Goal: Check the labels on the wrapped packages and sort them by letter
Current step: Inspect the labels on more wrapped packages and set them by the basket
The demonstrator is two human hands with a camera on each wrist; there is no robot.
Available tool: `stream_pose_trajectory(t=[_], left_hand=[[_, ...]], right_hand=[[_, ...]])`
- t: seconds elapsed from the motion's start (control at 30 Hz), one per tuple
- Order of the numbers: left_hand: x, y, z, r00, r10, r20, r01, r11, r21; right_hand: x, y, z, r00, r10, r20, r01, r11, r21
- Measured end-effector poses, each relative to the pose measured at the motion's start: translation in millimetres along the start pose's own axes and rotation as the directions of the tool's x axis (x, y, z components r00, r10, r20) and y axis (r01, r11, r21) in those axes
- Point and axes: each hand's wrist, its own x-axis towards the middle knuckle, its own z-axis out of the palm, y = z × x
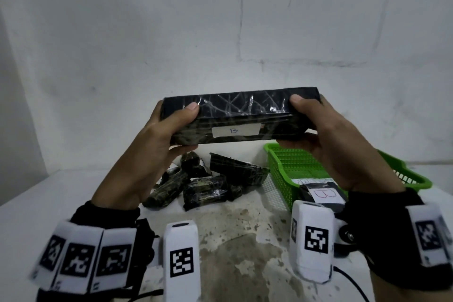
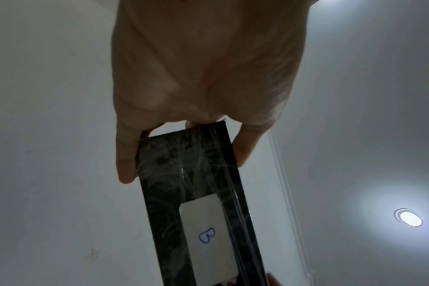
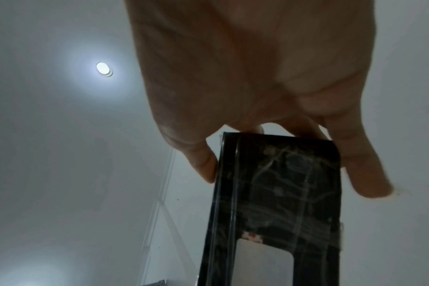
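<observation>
Up above the counter [image 1: 245, 240], both hands pinch a box [image 1: 241, 115] marked B by its ends. Its green basket [image 1: 289, 167] waits; a pile of packages [image 1: 206, 179] remains unsorted.

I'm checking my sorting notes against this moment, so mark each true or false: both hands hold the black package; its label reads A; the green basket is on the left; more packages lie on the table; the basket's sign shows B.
1. Both hands hold the long black plastic-wrapped package: true; the left hand grips one end, the right hand the other.
2. Its white label reads A: false; it reads B.
3. The green plastic basket is on the left: false; it is on the right.
4. More dark wrapped packages lie on the table: true.
5. The basket's paper sign shows B: true.
</observation>
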Motion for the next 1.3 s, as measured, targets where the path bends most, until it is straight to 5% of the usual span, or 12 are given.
stream_pose_trajectory(t=[0.23, 0.4, 1.3], left_hand=[[-4, 0, -2, 1.0, 0.013, -0.001, -0.013, 0.987, 0.16], [-6, 2, 3, 1.0, 0.017, -0.023, -0.014, 0.992, 0.127], [-9, 2, 14, 0.97, 0.128, -0.206, -0.075, 0.967, 0.244]], right_hand=[[0, 3, -1, 0.999, -0.023, 0.024, 0.026, 0.991, -0.128], [-3, 2, 1, 0.999, -0.03, -0.021, 0.026, 0.979, -0.205], [-11, -4, 26, 0.979, -0.062, -0.194, 0.013, 0.97, -0.243]])
